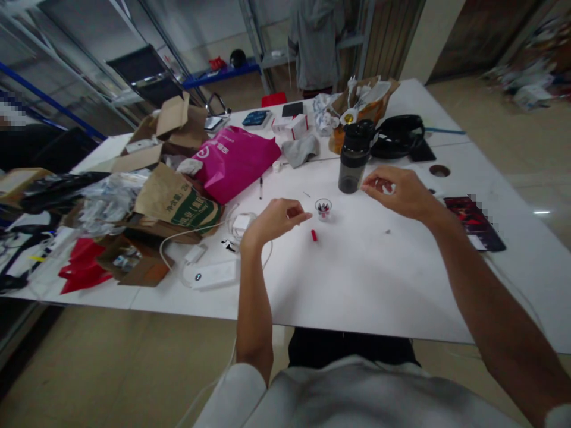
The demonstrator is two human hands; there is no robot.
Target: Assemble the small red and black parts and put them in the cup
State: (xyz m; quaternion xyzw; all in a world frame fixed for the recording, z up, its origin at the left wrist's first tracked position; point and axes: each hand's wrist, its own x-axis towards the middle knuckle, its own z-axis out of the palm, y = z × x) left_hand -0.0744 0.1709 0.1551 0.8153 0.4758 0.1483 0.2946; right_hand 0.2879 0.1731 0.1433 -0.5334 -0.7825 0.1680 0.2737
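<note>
My left hand (277, 217) hovers over the white table (357, 279) with fingers curled and the fingertips pinched together; what they hold, if anything, is too small to make out. Just right of it stands a small clear cup (323, 208) with tiny dark and red pieces inside. A small red piece (314, 235) lies on the table below the cup. My right hand (399, 191) is raised beside a dark drinking bottle (354, 157), fingers curled in a pinch near its base, with something whitish between them that I cannot name.
Brown paper bags and cardboard boxes (173, 202), a pink plastic bag (236, 159), white chargers and cables (214, 270) crowd the left. A phone (475, 223) lies at right, black headphones (399, 137) behind the bottle. A person in grey (314, 41) stands at the far edge.
</note>
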